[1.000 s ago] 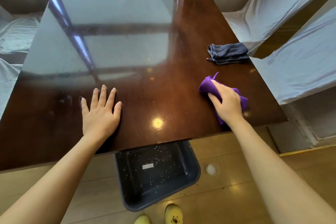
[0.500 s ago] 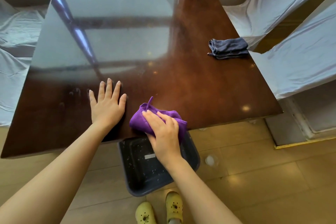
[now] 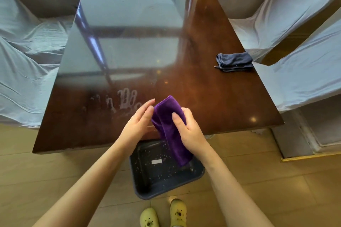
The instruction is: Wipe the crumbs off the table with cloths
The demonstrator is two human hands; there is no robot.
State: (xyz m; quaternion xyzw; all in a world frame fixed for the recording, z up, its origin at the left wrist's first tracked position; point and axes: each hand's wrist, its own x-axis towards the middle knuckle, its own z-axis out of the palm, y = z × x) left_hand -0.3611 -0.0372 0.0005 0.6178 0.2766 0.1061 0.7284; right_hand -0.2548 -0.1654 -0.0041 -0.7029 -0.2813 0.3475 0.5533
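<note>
Over the bin (image 3: 198, 172), the right hand (image 3: 188, 131) grips the purple cloth (image 3: 168, 125); the open left hand (image 3: 137, 125) touches it, apparently shaking crumbs out; refolding looks next.

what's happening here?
A person is cleaning a table. The right hand grips a purple cloth off the surface, its tail hanging over a bin on the floor that holds crumbs. The left hand is open against the cloth's side. A grey cloth lies folded near the table's right edge.
</note>
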